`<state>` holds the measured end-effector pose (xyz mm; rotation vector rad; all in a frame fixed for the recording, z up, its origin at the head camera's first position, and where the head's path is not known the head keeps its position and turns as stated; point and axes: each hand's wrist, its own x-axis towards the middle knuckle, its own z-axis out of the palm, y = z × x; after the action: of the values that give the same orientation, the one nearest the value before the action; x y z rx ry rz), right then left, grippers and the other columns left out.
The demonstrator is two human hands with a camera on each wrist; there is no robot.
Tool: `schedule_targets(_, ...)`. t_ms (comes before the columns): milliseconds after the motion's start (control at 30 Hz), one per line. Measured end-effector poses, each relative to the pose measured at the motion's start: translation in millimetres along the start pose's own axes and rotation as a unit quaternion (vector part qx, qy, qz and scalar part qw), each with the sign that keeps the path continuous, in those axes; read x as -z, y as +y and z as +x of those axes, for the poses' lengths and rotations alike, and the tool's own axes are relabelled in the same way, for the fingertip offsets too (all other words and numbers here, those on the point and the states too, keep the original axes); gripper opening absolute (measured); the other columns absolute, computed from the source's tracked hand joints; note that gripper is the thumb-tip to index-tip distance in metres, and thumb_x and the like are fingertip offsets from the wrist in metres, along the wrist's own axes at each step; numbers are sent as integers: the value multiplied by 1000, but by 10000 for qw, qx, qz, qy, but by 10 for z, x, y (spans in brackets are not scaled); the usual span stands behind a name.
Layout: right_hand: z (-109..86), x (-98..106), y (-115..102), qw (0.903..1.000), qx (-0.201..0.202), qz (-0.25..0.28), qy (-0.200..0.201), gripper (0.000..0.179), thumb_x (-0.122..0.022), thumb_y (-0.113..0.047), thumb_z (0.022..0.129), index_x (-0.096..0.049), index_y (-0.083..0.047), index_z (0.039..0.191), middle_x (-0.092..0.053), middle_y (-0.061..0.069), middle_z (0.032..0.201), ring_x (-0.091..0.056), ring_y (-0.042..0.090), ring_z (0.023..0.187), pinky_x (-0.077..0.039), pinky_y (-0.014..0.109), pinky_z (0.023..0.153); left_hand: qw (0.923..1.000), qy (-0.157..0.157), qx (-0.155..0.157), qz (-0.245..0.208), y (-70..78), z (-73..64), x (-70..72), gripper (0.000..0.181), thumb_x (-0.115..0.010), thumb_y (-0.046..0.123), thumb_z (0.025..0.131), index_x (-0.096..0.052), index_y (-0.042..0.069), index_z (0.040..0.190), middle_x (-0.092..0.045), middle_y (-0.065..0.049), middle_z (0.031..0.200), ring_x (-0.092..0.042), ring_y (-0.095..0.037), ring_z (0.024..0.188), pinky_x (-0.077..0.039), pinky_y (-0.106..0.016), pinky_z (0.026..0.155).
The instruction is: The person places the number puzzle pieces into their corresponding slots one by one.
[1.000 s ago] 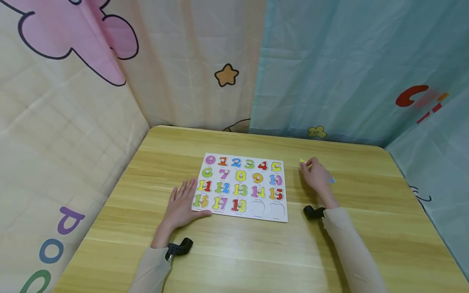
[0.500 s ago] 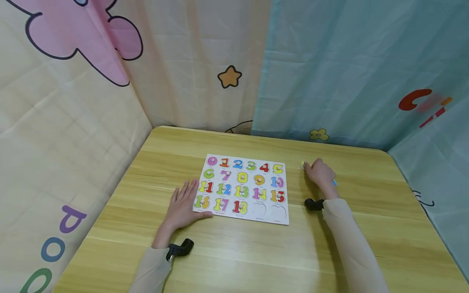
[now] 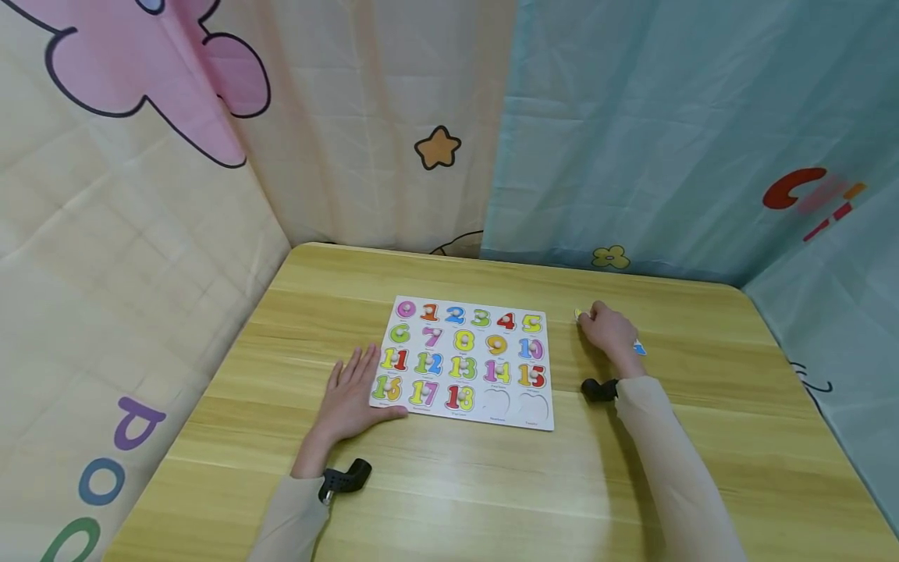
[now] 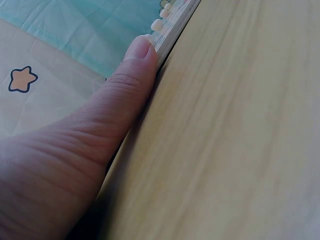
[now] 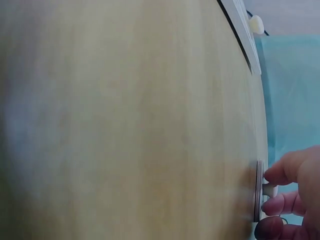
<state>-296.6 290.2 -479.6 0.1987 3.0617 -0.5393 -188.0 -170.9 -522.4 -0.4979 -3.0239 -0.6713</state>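
Note:
A white number puzzle board (image 3: 460,363) lies on the table, its knobbed number pieces filling all but two recesses at the front right. My left hand (image 3: 350,396) rests flat at the board's left front corner, fingers spread. In the left wrist view the thumb (image 4: 127,75) touches the board's front edge. To the right of the board, my right hand (image 3: 609,334) has curled fingers around the knob of a partly yellow puzzle piece (image 3: 578,314). That puzzle piece (image 5: 258,192) appears edge-on at the table surface in the right wrist view. Its number is hidden.
Another puzzle piece, partly blue (image 3: 639,348), shows beside the right hand, mostly covered by it. The wooden table (image 3: 449,499) meets printed curtains (image 3: 597,140) at its back and sides. Each wrist wears a black camera (image 3: 347,476).
The right hand has shifted slightly about the yellow piece, turning a little. The left hand and the board hold their places; the head view has moved slightly.

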Motion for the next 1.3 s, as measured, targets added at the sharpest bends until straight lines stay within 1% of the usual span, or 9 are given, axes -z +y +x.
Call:
schedule_targets(233, -85, -33, 26, 9988, 323, 316, 191, 25, -41, -30, 94, -45, -7, 83, -44, 7, 65, -45, 26, 60, -30, 35, 53, 10000, 84, -44, 3, 15, -7, -15, 119, -63, 74, 70, -13, 3, 152, -12, -12, 157, -3, -32, 143, 2, -51, 111)
schedule_targets(333, -167, -56, -4, 9953, 711, 587, 280, 23, -44, -30, 94, -45, -10, 83, -42, 5, 63, -43, 24, 57, -30, 33, 51, 9999, 104, -69, -14, 20, -10, -9, 119, -63, 73, 70, -13, 3, 152, -12, -13, 157, -3, -32, 143, 2, -51, 111)
schedule_targets(400, -238, -66, -57, 9906, 1136, 714, 255, 22, -47, -30, 95, -46, -11, 84, -41, 4, 62, -42, 22, 57, -30, 32, 51, 9999, 108, -69, 2, 16, -8, -5, 119, -63, 73, 70, -13, 3, 152, -11, -13, 157, -3, -32, 143, 2, -51, 111)
schedule_targets(500, -371, -68, -183, 9792, 1846, 837, 74, 20, -52, -30, 96, -50, -13, 85, -43, 2, 64, -42, 20, 56, -31, 31, 50, 9999, 112, -62, 10, 7, -1, -1, 119, -62, 74, 70, -12, 3, 152, -11, -12, 157, -2, -32, 143, 3, -51, 111)
schedule_targets(600, -523, -78, -338, 9666, 2445, 758, -106, 16, -57, -28, 95, -52, -17, 85, -44, -1, 63, -41, 16, 54, -31, 29, 48, 9999, 101, -36, -8, -1, 7, 0, 119, -61, 75, 70, -11, 4, 152, -10, -12, 157, -1, -31, 143, 3, -51, 111)
schedule_targets(833, -843, -251, -694, 9331, 3545, 217, -573, 19, -58, -29, 92, -48, -24, 77, -43, -11, 63, -40, 6, 53, -28, 23, 46, 10000, 4, 46, 23, -7, 16, -9, 120, -58, 78, 70, -9, 6, 153, -8, -9, 158, 1, -28, 143, 5, -48, 111)
schedule_targets(1000, -969, -377, -829, 9129, 3989, 84, -863, 20, -58, -30, 92, -46, -25, 76, -41, -13, 64, -40, 4, 54, -27, 21, 47, 10000, 27, 18, -1, -9, 20, -17, 120, -58, 79, 70, -10, 6, 153, -9, -10, 158, 0, -29, 143, 5, -48, 111)
schedule_targets(1133, -998, -418, -878, 9026, 4204, -41, -926, 21, -59, -30, 90, -45, -26, 75, -41, -13, 66, -39, 3, 54, -27, 20, 48, 10000, 84, 0, -53, -3, 13, -18, 119, -59, 77, 70, -11, 5, 152, -10, -10, 158, -1, -29, 143, 5, -49, 111)
schedule_targets(1300, -996, -424, -899, 8911, 4362, -260, -1223, 23, -58, -34, 92, -44, -26, 77, -40, -12, 67, -37, 3, 54, -26, 20, 50, 9999, 115, -21, -38, -10, 12, -21, 119, -60, 76, 70, -11, 5, 152, -10, -11, 158, -1, -30, 143, 4, -49, 111)
